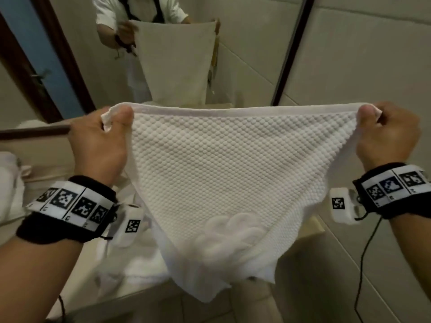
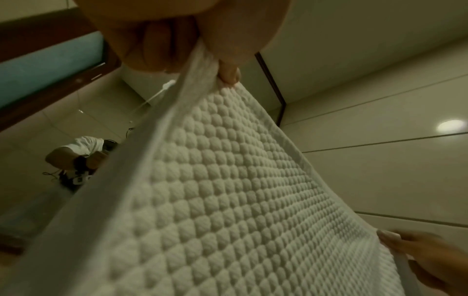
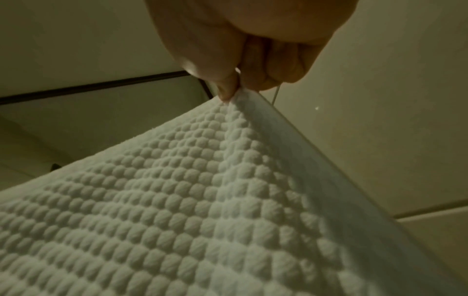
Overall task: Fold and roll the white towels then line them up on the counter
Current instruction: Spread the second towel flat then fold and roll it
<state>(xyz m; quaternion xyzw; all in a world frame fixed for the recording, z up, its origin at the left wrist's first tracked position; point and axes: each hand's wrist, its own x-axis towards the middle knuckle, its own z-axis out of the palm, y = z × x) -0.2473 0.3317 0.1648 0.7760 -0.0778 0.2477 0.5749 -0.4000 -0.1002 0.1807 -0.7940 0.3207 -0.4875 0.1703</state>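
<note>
A white waffle-textured towel (image 1: pixel 210 173) hangs spread in the air in front of me, its smooth hem stretched taut along the top. My left hand (image 1: pixel 112 122) pinches the top left corner, and my right hand (image 1: pixel 373 117) pinches the top right corner. The towel's lower part sags to a point over the counter. In the left wrist view the towel (image 2: pixel 228 200) runs from my left hand (image 2: pixel 215 66) down to my right hand (image 2: pixel 405 250). In the right wrist view my thumb and finger (image 3: pixel 228 90) pinch the towel (image 3: pixel 190 210) at its corner.
More white towels (image 1: pixel 130 257) lie heaped on the counter (image 1: pixel 300 257) under the held one. A mirror (image 1: pixel 186 54) ahead reflects me holding the towel. A tiled wall (image 1: pixel 361 66) stands on the right, and a dark cable (image 1: pixel 363 264) hangs from my right wrist.
</note>
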